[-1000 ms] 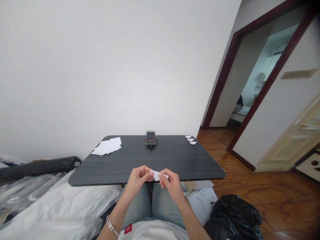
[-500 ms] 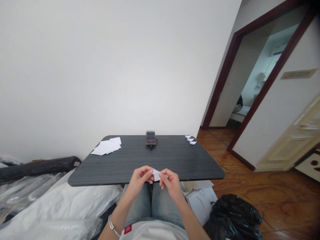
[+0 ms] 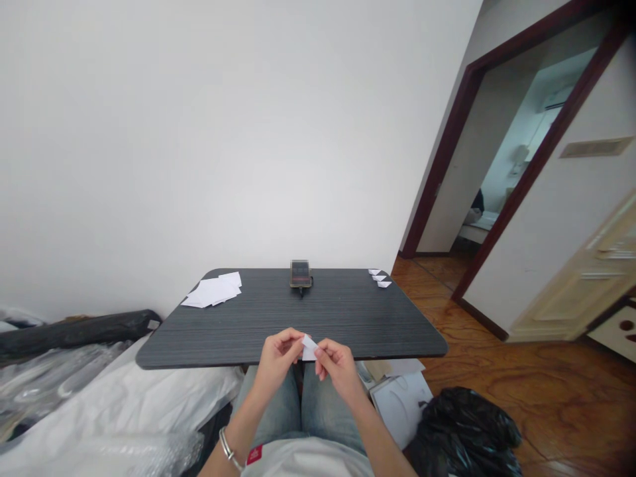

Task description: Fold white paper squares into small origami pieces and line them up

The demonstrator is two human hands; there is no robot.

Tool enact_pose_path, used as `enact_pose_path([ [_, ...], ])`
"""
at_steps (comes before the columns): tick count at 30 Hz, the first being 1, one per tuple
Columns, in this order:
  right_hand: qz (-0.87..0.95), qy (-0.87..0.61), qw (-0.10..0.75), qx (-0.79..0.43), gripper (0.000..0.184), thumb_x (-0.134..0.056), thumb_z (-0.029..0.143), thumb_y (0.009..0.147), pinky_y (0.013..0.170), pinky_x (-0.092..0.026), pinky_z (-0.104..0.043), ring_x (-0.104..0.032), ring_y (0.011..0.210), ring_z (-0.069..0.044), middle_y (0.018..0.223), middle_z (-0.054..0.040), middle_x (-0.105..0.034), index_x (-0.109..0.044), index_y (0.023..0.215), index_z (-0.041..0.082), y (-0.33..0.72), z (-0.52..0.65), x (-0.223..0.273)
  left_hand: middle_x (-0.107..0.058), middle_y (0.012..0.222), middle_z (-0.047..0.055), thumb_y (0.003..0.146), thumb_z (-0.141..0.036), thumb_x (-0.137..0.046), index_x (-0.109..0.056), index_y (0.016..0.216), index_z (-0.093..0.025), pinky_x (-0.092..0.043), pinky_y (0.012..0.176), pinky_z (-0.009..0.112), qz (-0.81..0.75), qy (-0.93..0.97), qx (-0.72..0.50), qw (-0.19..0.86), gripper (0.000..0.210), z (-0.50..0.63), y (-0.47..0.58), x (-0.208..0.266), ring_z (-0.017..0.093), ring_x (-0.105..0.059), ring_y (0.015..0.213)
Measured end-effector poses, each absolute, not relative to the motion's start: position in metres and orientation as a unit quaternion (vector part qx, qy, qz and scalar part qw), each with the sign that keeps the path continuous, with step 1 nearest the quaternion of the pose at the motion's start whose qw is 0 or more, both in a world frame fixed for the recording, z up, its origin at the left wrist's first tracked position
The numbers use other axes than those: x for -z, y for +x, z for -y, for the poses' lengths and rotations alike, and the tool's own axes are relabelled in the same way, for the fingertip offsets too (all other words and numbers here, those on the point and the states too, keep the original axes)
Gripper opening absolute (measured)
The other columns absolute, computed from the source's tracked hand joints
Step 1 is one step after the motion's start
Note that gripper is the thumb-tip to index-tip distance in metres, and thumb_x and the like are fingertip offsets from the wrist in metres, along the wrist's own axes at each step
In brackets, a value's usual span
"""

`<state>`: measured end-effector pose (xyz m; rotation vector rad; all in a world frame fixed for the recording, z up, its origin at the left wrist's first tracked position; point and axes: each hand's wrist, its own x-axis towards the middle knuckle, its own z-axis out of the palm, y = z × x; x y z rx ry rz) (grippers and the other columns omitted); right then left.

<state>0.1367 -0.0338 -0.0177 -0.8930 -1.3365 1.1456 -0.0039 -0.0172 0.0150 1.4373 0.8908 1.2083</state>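
A small folded piece of white paper (image 3: 309, 353) is held between my two hands, just over the near edge of the dark table (image 3: 318, 318). My left hand (image 3: 281, 352) pinches its left side between thumb and fingers. On the other side, my right hand (image 3: 338, 363) grips the right edge the same way. Fingers cover both ends of the paper, so its full shape is hidden. Several white sheets (image 3: 213, 291) lie overlapping at the table's back left. Three small folded white paper pieces (image 3: 381, 279) sit in a row at the back right corner.
A small device on a stand (image 3: 300, 274), its screen blurred, stands at the table's back centre against the white wall. Plastic-wrapped bundles (image 3: 99, 411) lie at the left. A black plastic bag (image 3: 464, 430) and a white paper bag (image 3: 400, 404) rest on the floor at the right.
My right fingers have shifted slightly on the folded paper, and its top edge now slants down to the right. Both hands stay in nearly the same place.
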Motion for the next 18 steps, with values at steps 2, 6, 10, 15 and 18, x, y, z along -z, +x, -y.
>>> enact_pose_path([
  [2,0.567,-0.371,0.55,-0.487,0.035,-0.051,0.046,0.078,0.037,-0.03,-0.017,-0.039,0.034,-0.006,0.043,0.0044,-0.05,-0.051,0.06,0.016,0.1354,0.0344,0.0178,-0.053,0.052,-0.002,0.069,-0.032,-0.062,-0.061,0.068,-0.012,-0.033,0.044,0.017,-0.375,0.601,-0.503,0.496,0.021,0.0182,-0.0031,-0.0153,0.008,-0.044,0.046],
  [6,0.566,-0.37,0.547,-0.493,0.038,-0.05,0.049,0.078,0.037,-0.031,-0.017,-0.041,0.035,-0.006,0.043,0.004,-0.049,-0.05,0.06,0.016,0.1339,0.0348,0.019,-0.055,0.053,-0.002,0.067,-0.032,-0.064,-0.057,0.065,-0.012,-0.038,0.05,0.019,-0.371,0.598,-0.503,0.502,0.021,0.0198,-0.0026,-0.0162,0.009,-0.048,0.049],
  [10,0.564,-0.372,0.543,-0.498,0.037,-0.051,0.049,0.077,0.04,-0.036,-0.018,-0.045,0.038,-0.008,0.047,0.0024,-0.052,-0.052,0.061,0.016,0.134,0.0355,0.0186,-0.056,0.052,-0.001,0.067,-0.032,-0.064,-0.056,0.063,-0.012,-0.038,0.05,0.02,-0.365,0.596,-0.494,0.516,0.022,0.0201,-0.003,-0.0159,0.009,-0.049,0.048],
  [15,0.572,-0.375,0.551,-0.478,0.033,-0.052,0.044,0.078,0.043,-0.038,-0.019,-0.048,0.042,-0.008,0.052,0.0016,-0.054,-0.055,0.062,0.016,0.1345,0.037,0.0163,-0.056,0.048,-0.002,0.063,-0.032,-0.067,-0.056,0.06,-0.012,-0.037,0.048,0.019,-0.366,0.582,-0.486,0.54,0.023,0.0169,-0.0035,-0.014,0.009,-0.049,0.045],
  [18,0.59,-0.39,0.547,-0.447,0.032,-0.051,0.042,0.079,0.043,-0.039,-0.019,-0.049,0.043,-0.009,0.051,0.0016,-0.053,-0.055,0.061,0.016,0.1348,0.0384,0.0153,-0.054,0.046,-0.003,0.06,-0.031,-0.069,-0.056,0.059,-0.012,-0.032,0.043,0.017,-0.379,0.584,-0.465,0.547,0.023,0.0144,-0.005,-0.0131,0.006,-0.044,0.04],
])
